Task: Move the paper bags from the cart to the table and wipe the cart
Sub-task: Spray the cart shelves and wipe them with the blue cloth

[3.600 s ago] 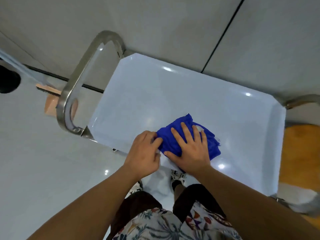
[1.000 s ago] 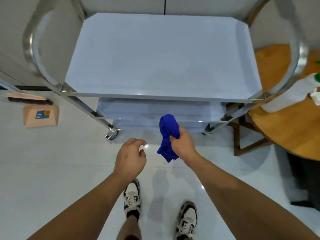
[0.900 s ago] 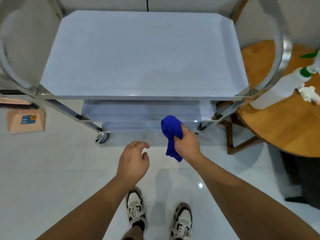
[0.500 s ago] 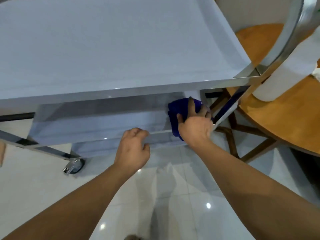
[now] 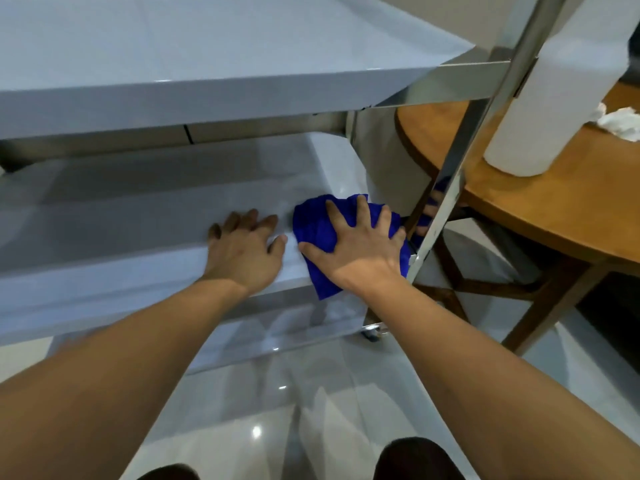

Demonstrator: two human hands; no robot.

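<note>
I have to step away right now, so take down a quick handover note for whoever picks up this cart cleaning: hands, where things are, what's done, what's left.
Right hand: flat, fingers spread, pressing the blue cloth onto the cart's middle shelf, near its right end by the steel upright.
Left hand: open, resting on the same shelf just left of the cloth, holding nothing.
Top shelf: no bags on the part in view.
White spray bottle and a crumpled tissue stand on the wooden table; the paper bags are out of view.
Done: cannot confirm from here.
Left: wipe the middle shelf leftward, then probably the bottom shelf.
</note>
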